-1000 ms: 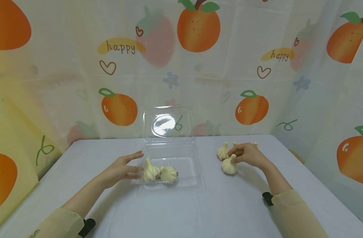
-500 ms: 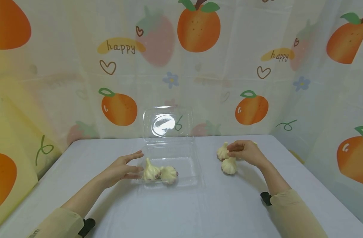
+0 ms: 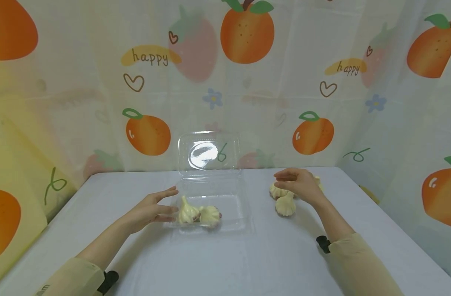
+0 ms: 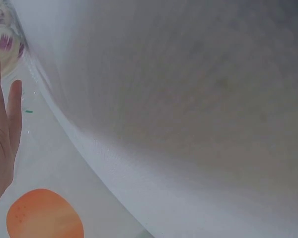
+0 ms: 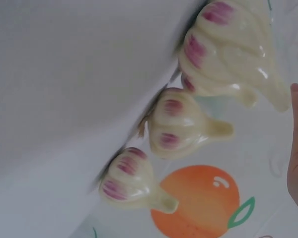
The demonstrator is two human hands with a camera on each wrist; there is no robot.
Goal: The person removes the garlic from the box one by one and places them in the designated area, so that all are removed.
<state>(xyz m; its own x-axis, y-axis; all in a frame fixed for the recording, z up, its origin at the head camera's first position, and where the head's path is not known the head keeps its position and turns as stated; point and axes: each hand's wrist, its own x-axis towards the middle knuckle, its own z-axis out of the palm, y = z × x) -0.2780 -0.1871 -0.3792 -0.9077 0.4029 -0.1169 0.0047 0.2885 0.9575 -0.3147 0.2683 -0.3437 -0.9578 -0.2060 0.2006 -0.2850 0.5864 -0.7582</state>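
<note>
My left hand [image 3: 151, 211] has its fingers extended against the left side of a clear plastic clamshell container [image 3: 234, 201], whose lid [image 3: 227, 142] stands raised. Two garlic bulbs lie in the container's tray, a left one [image 3: 188, 213] and a right one [image 3: 210, 217]. Over on the right, my right hand [image 3: 301, 186] hovers above a group of loose garlic bulbs, fingers loosely bent and holding nothing. The front bulb [image 3: 285, 206] sits below it; a rear bulb [image 3: 275, 192] is partly hidden by the fingers. Purple-streaked bulbs [image 5: 176, 121] stand stem-up in the right wrist view.
A white cloth covers the table [image 3: 218, 263]. Behind it hangs a fruit-printed curtain [image 3: 255, 98], close to the raised lid. Another garlic bulb [image 3: 318, 183] shows just behind the right hand. Black straps [image 3: 323, 244] sit at both sleeve cuffs.
My right hand has come off the front garlic bulb's stem and shifted up and to the left, over the rear bulb. The left hand and container have stayed put.
</note>
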